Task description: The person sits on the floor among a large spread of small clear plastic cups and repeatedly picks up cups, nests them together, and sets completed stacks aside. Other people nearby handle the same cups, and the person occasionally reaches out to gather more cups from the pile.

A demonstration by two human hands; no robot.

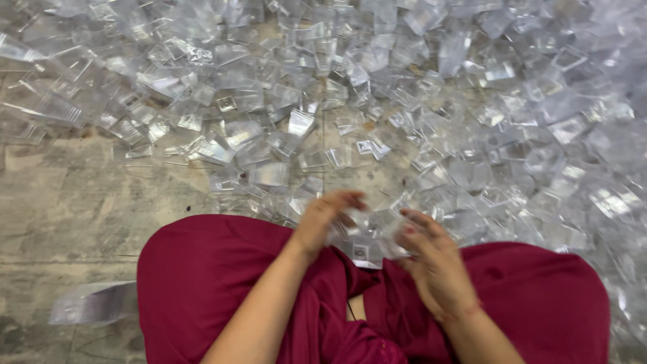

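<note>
**A:** In the head view, what were the hands doing?

**B:** The left hand (323,219) and the right hand (431,259) met over the lap, both closed on a small cluster of clear plastic cups (367,236). The left fingers curled over the near side, the right fingers pinched the far side. The motion blurred them, so I couldn't tell whether the cups were nested or merely pressed together.

**A:** How would that step be done well?

**B:** My judgement: the cups looked thin and slippery, so a light grip at the rims, mouths facing one way, would seat them without crushing.

**A:** And where did the held cups sit?

**B:** Just above the maroon garment (202,269), at the near edge of the big pile of clear cups (418,101) spread on the stone floor (74,202).

**A:** Counts?

**B:** Two hands. One pile, its cups far too many and too overlapped to count. One separate stack of cups (94,303) lay on its side by the person's left knee. The number in hand I couldn't make out.
</note>
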